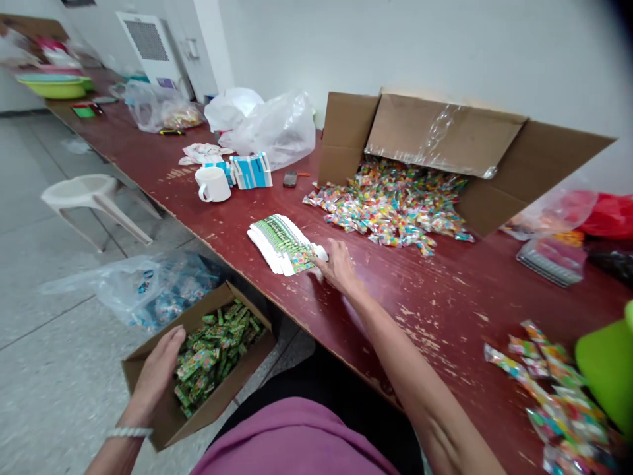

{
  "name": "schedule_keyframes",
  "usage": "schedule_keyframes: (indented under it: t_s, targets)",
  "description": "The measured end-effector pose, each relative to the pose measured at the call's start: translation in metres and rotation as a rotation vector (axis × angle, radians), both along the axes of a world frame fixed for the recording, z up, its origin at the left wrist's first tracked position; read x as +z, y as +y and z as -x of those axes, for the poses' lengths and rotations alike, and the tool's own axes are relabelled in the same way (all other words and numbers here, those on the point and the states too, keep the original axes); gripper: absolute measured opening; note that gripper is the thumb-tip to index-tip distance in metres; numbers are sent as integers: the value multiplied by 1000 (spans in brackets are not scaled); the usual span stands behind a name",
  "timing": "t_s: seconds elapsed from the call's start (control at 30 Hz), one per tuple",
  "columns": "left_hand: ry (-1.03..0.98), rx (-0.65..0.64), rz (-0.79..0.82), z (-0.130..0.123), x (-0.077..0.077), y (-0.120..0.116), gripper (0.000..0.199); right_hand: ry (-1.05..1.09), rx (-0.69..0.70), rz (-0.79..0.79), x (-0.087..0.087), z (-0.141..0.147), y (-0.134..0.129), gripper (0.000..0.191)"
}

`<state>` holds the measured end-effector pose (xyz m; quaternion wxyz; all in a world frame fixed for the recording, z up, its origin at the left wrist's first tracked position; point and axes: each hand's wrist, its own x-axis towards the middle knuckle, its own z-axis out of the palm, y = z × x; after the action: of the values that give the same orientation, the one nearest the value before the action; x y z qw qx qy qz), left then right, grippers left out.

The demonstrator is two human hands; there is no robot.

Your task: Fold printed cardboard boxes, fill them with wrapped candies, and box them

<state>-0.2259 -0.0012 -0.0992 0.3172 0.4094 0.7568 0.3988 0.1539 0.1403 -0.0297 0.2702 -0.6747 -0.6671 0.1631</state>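
Note:
My right hand (pixel 337 265) reaches over the red table to the near end of a fanned stack of green and white printed cards (pixel 281 243); its fingertips touch the end card, with a small white round thing beside them. Down at the left, my left hand (pixel 165 359) is over the left rim of a cardboard box (pixel 247 381) on the floor side, its fingers extended and nothing seen in them. Many small green packets (pixel 217 349) fill that box. Wrapped colourful candies (pixel 390 204) spill from a big open carton (pixel 445 135) behind my right hand.
A white mug (pixel 213 185), blue-white boxes (pixel 251 171) and plastic bags (pixel 277 128) stand farther back. More candies (pixel 558 382) and a green container (pixel 608 369) lie at right. A bag of blue packets (pixel 173 290) and a white stool (pixel 86 191) are on the left.

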Motion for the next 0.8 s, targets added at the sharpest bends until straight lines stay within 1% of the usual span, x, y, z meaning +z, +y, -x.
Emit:
schedule_keyframes:
  t_s: [0.07,0.13,0.23,0.3,0.37,0.43,0.47,0.53,0.6,0.67,0.7,0.73,0.8]
  targets:
    - [-68,30,11,2,0,3,52,-39,-77,89,-3,2,11,60]
    - [-136,35,33,-9,7,7,56,-26,-115,126,-7,7,12,54]
    - [-150,14,35,-34,21,15,57,48,-153,109,-12,13,7,53]
    - [-158,-32,14,-48,29,18,58,116,-196,86,-14,13,7,54]
    - [-151,-90,-17,-60,37,20,58,204,-223,73,-15,11,7,42]
    - [-130,-150,-57,-70,46,21,58,302,-198,77,-12,6,7,24]
    - [-117,-181,-77,-75,51,21,58,359,-164,82,-9,3,5,20]
    - [-77,-227,-116,-86,65,23,57,471,-67,97,-1,-4,-5,20]
    - [-39,-251,-162,-99,83,25,56,568,46,116,11,-13,-22,24]
    - [-84,-295,-194,-114,100,27,52,665,190,144,25,-20,-43,29]
    - [-164,-353,-182,-123,108,27,50,731,302,174,33,-22,-55,30]
    - [-281,-438,-140,-132,114,26,49,775,394,211,39,-23,-66,31]
    - [-582,-684,45,-151,120,20,53,835,527,295,51,-22,-86,31]
